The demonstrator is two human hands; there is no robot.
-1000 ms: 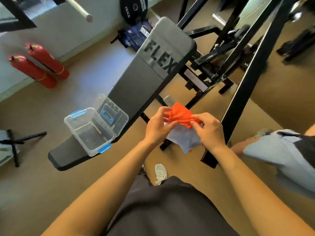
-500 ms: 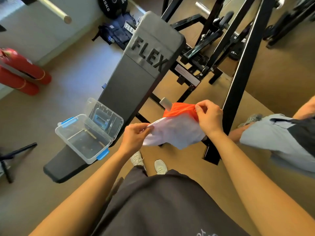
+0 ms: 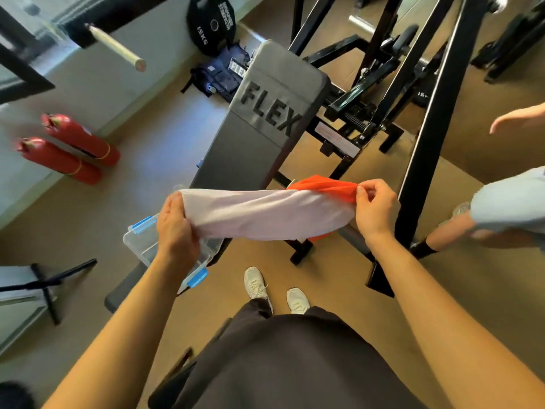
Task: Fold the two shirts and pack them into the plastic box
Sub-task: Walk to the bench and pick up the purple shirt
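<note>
Item: soft pale lilac fabric shirt (image 3: 265, 214), hanging stretched in the air above the near end of the grey padded bench (image 3: 250, 149), clear of its edges. The left hand (image 3: 177, 231) is clutching its left end in a closed fist; the right hand (image 3: 374, 208) is pinching its right end together with the crumpled orange fabric shirt (image 3: 327, 187). Item: clear rigid rectangular plastic box with blue clips (image 3: 147, 243), sitting open on the bench's near left edge, partly hidden under the left hand. Bare tan floor (image 3: 324, 278) is lying beside the bench.
</note>
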